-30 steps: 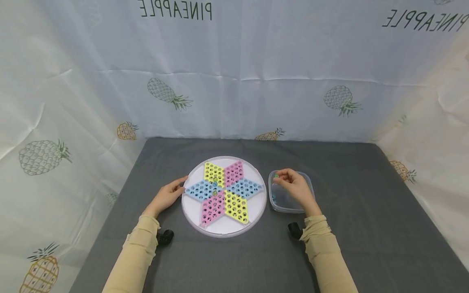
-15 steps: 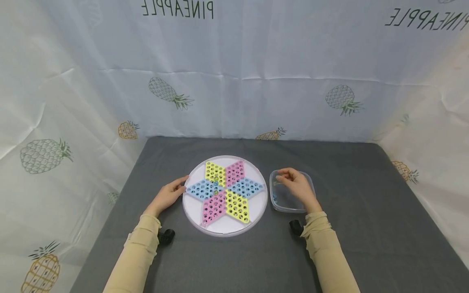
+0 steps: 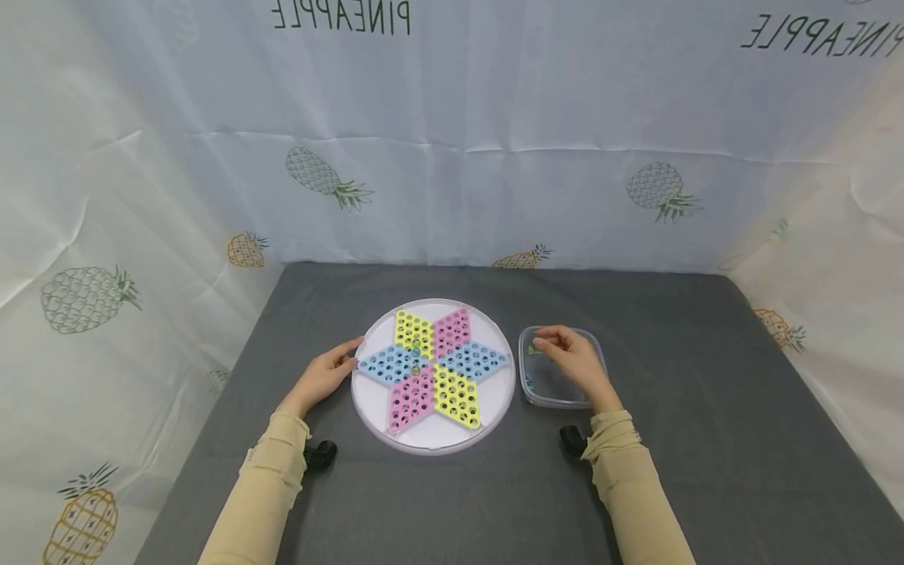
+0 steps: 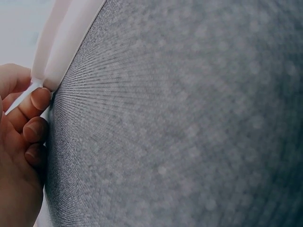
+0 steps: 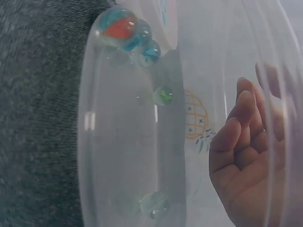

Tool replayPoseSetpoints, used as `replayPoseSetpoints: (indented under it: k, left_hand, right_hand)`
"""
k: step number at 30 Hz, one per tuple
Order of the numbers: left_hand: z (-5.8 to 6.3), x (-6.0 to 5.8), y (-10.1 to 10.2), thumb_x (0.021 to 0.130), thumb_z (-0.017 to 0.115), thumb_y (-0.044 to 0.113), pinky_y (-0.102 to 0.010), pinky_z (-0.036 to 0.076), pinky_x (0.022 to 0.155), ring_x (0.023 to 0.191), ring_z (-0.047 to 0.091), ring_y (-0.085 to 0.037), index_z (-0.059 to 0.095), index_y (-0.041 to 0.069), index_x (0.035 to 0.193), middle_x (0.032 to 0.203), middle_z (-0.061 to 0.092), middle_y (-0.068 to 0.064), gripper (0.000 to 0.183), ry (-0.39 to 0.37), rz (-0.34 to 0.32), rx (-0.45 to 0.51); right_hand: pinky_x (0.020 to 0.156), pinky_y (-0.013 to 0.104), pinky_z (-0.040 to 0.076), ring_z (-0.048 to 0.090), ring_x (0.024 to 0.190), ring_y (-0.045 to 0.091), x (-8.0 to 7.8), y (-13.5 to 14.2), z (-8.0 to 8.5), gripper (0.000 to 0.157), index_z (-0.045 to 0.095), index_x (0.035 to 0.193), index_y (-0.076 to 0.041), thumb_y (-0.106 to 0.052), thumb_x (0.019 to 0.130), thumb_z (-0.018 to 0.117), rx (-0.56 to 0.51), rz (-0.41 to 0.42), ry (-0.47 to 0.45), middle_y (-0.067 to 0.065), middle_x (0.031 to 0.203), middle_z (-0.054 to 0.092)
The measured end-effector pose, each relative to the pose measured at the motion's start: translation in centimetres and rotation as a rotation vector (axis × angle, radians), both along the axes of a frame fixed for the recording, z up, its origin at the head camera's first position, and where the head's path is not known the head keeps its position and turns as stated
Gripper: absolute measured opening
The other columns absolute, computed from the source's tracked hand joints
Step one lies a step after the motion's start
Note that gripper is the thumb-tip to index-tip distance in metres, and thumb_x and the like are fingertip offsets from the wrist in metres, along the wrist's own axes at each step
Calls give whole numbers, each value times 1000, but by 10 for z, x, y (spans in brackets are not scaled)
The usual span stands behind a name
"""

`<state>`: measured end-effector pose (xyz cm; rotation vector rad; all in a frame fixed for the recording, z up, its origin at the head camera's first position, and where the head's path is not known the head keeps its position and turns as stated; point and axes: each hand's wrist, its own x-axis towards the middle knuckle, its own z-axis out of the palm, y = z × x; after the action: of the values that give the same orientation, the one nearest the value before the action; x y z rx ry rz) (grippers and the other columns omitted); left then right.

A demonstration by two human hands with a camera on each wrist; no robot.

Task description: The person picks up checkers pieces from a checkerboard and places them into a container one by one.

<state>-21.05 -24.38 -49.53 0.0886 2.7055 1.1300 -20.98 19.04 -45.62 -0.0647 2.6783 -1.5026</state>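
Round board [image 3: 491,394] lies flat, its star's blue tips [image 3: 475,361] aiming left and right. Left hand [image 3: 322,380] pinches its rim; right hand [image 3: 575,364], loosely curled, empty, overhangs a box [image 3: 556,402] of marbles [image 5: 119,26].

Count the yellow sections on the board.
2. The far yellow section is left of the board's center; the near yellow section is right of it. The whole pattern shows, so none is hidden.

In the box [image 5: 86,161], three marbles [image 5: 139,34] cluster near twelve o'clock, a green marble [image 5: 164,95] mid-view, a clear marble [image 5: 156,205] at six; right hand [image 5: 248,165] at four, tabletop [image 5: 38,113] at nine.
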Motion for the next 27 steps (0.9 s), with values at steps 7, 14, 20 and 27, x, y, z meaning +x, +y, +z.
replayPoseSetpoints:
  k: [7, 14, 20, 27]
  left_hand:
    - [1, 1, 0, 95, 49, 23, -30, 34, 65, 72, 43, -17, 42, 17, 141, 82, 47, -6, 47, 9, -10, 17]
    - [2, 2, 0, 95, 49, 24, -31, 35, 67, 74, 44, -17, 42, 18, 141, 83, 48, -6, 47, -4, -6, 11]
    - [4, 2, 1, 95, 49, 23, -31, 35, 69, 76, 45, -17, 42, 17, 141, 85, 49, -6, 47, -8, -3, 6]
    - [4, 1, 1, 96, 49, 25, -32, 35, 71, 79, 46, -18, 41, 19, 142, 88, 51, -7, 47, -20, 6, -13]
  right_hand:
    - [74, 28, 46, 57, 90, 32, 0, -1, 4, 43, 59, 118, -10, -42, 89, 58, -16, 2, 4, 14, 102, 61]
    - [76, 33, 47, 56, 90, 33, 1, -2, 4, 41, 60, 118, -10, -40, 90, 58, -39, 7, 0, 16, 103, 61]
    - [79, 37, 48, 57, 91, 33, 0, -2, 6, 42, 59, 119, -9, -39, 90, 58, -53, 17, -1, 13, 102, 60]
    - [81, 43, 49, 59, 91, 34, 2, -5, 13, 41, 59, 118, -9, -37, 90, 59, -72, 42, 44, 10, 100, 59]
